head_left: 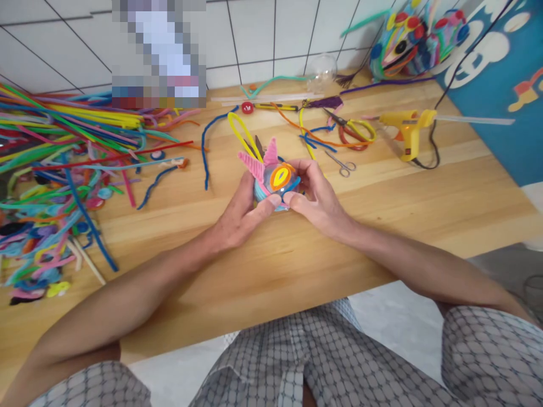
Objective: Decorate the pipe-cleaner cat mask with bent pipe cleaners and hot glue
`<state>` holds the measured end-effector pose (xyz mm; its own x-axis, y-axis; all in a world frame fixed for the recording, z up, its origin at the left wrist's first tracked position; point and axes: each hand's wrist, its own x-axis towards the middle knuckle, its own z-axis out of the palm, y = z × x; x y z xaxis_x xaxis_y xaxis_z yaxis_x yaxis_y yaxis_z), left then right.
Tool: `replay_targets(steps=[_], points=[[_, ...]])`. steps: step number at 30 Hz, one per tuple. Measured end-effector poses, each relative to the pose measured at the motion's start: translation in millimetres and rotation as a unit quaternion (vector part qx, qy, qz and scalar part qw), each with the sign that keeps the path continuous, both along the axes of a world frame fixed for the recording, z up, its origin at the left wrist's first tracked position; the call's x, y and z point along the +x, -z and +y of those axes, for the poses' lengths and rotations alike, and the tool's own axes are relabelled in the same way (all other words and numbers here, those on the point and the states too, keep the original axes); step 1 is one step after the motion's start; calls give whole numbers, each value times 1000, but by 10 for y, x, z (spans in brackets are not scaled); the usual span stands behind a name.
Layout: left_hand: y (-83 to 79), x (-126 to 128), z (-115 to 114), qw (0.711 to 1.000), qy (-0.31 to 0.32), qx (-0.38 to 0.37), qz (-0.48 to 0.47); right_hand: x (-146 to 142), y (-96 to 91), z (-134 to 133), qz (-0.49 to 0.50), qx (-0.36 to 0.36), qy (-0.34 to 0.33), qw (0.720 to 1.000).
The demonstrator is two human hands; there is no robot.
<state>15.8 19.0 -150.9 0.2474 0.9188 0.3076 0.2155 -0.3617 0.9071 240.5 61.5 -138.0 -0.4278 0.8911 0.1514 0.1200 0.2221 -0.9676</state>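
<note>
Between my two hands is a clear plastic ball (271, 180) decorated with pipe cleaners. Two pink fuzzy points stand up from its top, an orange and yellow oval sits on its front, and blue and pink strips curve round it. My left hand (246, 212) wraps its left side, thumb on the front. From the right, my right hand (316, 198) grips it, its thumb close to the left thumb near the lower front. Fingers behind the ball are partly hidden. Just behind it lie yellow-handled scissors (242, 133), their blades partly covered by the ball.
Many coloured pipe cleaners (76, 121) and small craft bits (46, 243) cover the table's left. A yellow hot glue gun (409, 130), red-and-yellow scissors (354, 131) and small metal scissors (343, 165) lie right. Behind stand a clear ball (323, 70) and decorated balls (399, 45).
</note>
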Motion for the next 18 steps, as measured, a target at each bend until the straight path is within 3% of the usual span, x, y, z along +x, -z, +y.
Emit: replay_targets(steps=[11, 18], points=[[6, 8, -9, 998, -5, 37, 53, -37, -27, -48, -18, 16, 27, 999], [-21, -16, 19, 1000, 12, 14, 17, -23, -23, -33, -6, -8, 16, 1000]])
